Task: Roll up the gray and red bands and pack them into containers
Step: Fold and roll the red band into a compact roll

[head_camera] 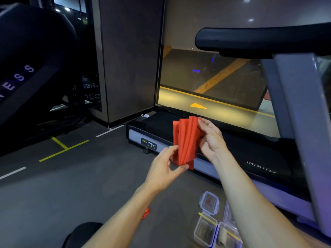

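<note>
Gym floor [75, 185], dark and taped with lines, spreads beside a treadmill [232, 154]. Above it the red band [186, 142] hangs in mid-air, gathered into long loose pleats, held up probably so its layers can be evened before rolling. My left hand [163, 169] pinches its lower end; my right hand [211, 138] pinches the upper edge. Below, clear containers [206, 230] sit open on the floor near the treadmill, within reach for packing; one seems to hold something gray, though I cannot tell what.

A treadmill [232, 153] stands on grey floor [71, 185] marked with yellow lines [62, 149], a brown pillar [130, 59] beyond it beside a window [206, 77].
</note>
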Demonstrator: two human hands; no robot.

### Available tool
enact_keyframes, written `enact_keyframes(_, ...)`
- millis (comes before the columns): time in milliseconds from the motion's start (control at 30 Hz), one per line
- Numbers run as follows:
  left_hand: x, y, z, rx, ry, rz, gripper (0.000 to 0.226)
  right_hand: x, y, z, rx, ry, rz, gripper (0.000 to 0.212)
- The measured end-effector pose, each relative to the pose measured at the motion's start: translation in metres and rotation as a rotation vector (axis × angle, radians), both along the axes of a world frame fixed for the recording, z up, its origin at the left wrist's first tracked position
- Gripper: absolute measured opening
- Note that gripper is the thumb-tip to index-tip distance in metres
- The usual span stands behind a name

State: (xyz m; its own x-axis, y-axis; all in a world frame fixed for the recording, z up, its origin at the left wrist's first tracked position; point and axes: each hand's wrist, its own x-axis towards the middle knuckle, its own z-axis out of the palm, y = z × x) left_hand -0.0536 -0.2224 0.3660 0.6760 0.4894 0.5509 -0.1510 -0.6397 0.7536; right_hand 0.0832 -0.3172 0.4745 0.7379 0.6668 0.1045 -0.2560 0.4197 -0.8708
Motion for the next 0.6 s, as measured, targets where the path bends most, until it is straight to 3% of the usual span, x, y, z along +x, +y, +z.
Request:
enact_keyframes(67,0.005,0.002,0.002,-0.105,0.037,-0.087,0.039,0.000,0.000,0.001,-0.011,-0.008,0.015,0.010)
enact_keyframes(167,0.007,0.005,-0.004,-0.203,0.027,-0.026,0.015,0.004,-0.001,0.005,-0.008,-0.006,-0.004,0.006)
enact_keyframes(333,0.004,0.006,-0.021,-0.435,-0.093,0.020,0.022,0.008,-0.001,0.003,-0.020,-0.007,-0.032,0.006)
enact_keyframes(600,0.004,0.001,-0.005,-0.373,-0.149,-0.002,0.032,0.006,0.001,0.002,-0.044,-0.028,0.010,0.007)
